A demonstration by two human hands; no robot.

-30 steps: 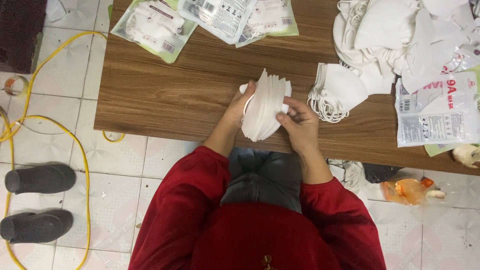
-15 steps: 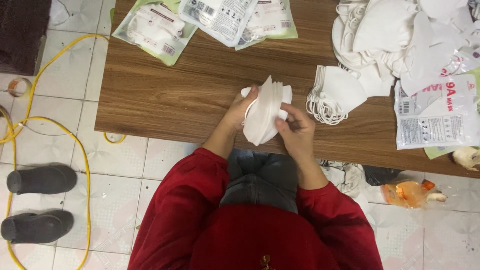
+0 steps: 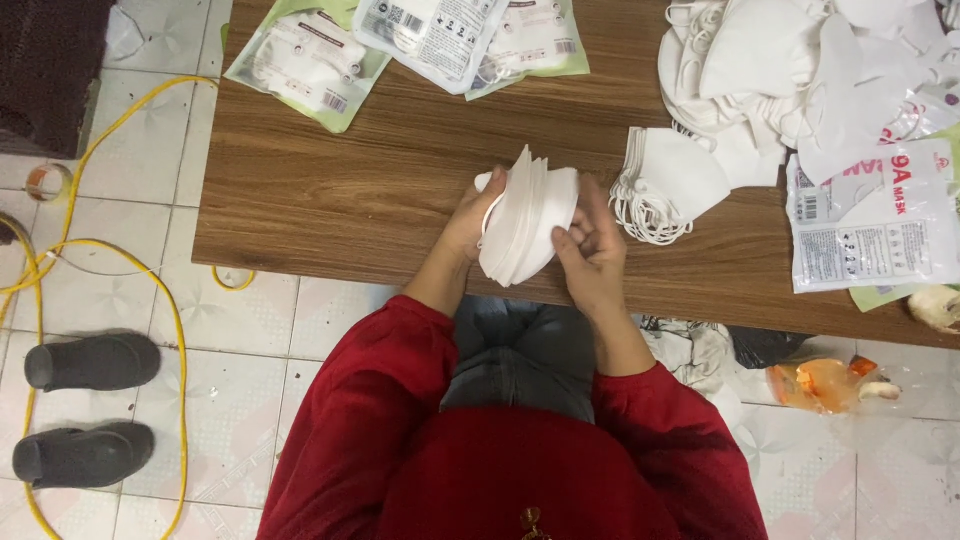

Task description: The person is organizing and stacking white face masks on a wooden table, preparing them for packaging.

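Mask stack (image 3: 525, 215) now upright between hands.

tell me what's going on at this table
A person in a red top sits at a wooden table and holds a stack of white folded face masks between both hands, left hand and right hand, just above the table's near edge. A smaller stack of masks lies to the right, a loose heap beyond it, and sealed packets at the far side.

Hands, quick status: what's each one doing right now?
Left hand: closed on the stack of white masks.
Right hand: closed on the same stack from its other side.
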